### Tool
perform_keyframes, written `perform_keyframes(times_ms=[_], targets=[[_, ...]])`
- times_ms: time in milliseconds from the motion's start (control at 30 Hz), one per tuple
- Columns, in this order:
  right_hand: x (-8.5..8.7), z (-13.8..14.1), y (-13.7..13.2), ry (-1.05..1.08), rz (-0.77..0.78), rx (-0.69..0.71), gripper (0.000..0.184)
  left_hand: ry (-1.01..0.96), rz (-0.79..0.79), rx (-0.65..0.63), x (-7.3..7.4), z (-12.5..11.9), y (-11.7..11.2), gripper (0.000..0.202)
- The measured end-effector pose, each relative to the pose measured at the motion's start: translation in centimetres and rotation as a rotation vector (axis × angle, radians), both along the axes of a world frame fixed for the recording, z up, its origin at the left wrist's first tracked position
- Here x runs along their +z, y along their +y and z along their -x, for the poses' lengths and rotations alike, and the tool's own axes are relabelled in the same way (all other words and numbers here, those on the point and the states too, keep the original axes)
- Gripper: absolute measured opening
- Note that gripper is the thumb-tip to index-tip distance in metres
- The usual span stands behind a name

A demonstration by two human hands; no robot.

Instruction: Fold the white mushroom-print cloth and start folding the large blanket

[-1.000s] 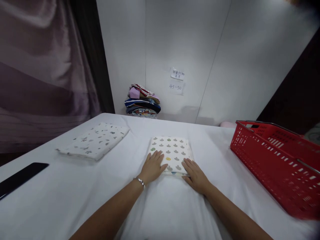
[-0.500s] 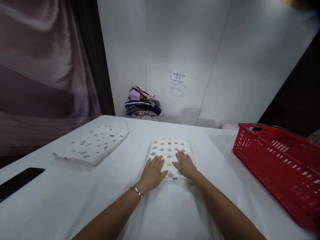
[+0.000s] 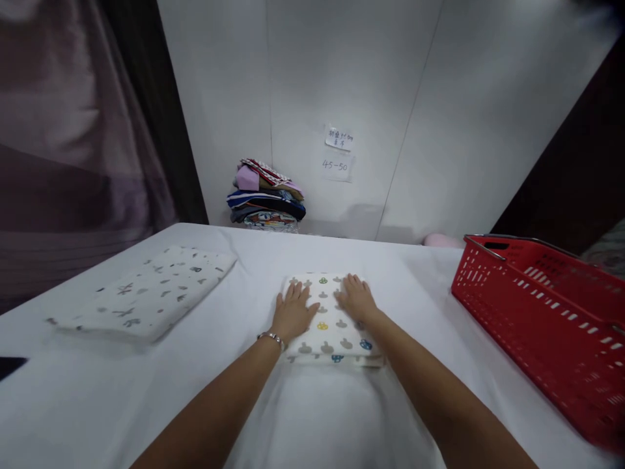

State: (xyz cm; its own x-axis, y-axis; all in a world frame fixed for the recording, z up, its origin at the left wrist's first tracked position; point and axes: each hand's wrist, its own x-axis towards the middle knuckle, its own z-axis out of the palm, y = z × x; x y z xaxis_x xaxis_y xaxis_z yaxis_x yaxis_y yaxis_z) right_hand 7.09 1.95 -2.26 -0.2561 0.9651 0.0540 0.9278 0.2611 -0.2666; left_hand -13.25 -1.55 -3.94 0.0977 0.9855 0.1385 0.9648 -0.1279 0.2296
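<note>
A folded white cloth with small grey and coloured prints (image 3: pixel 328 329) lies on the white table (image 3: pixel 312 417) straight ahead. My left hand (image 3: pixel 291 312) rests flat on its left half, fingers stretched out, a bracelet at the wrist. On the cloth's far right part my right hand (image 3: pixel 357 298) lies flat too, fingers spread. Neither hand grips anything.
A second folded white printed cloth (image 3: pixel 146 296) lies at the left. A red plastic basket (image 3: pixel 541 312) stands at the right. A stack of folded coloured clothes (image 3: pixel 263 195) sits against the back wall under paper notes (image 3: pixel 338 153). A dark flat object (image 3: pixel 10 366) shows at the left edge.
Both hands slid forward over the cloth, from its near edge to its far part. The view shifted a little to the right.
</note>
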Motion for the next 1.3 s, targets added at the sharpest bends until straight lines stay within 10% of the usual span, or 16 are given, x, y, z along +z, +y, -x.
perform_keyframes(times_ms=[333, 533, 700, 1067, 1300], targets=[[-1.6, -1.9, 1.9, 0.206, 0.066, -0.023, 0.063, -0.031, 0.075, 0.001, 0.5, -0.1, -0.1, 0.059], [-2.8, -4.4, -1.6, 0.489, 0.076, -0.189, 0.067, -0.264, 0.048, 0.217, 1.7, 1.4, -0.5, 0.059], [-3.1, -6.0, -5.0, 0.743, 0.141, -0.34, 0.071, -0.423, 0.316, 0.347, 2.4, 3.3, -0.9, 0.056], [-2.7, -2.7, -10.1, 1.252, 0.379, -0.292, 0.094, -0.141, 0.169, 0.231, 4.6, 8.8, 3.6, 0.061], [-1.3, -5.5, -5.5, 1.185, 0.195, -0.414, 0.042, -0.176, -0.183, -0.232, 3.7, 4.7, -2.7, 0.043]])
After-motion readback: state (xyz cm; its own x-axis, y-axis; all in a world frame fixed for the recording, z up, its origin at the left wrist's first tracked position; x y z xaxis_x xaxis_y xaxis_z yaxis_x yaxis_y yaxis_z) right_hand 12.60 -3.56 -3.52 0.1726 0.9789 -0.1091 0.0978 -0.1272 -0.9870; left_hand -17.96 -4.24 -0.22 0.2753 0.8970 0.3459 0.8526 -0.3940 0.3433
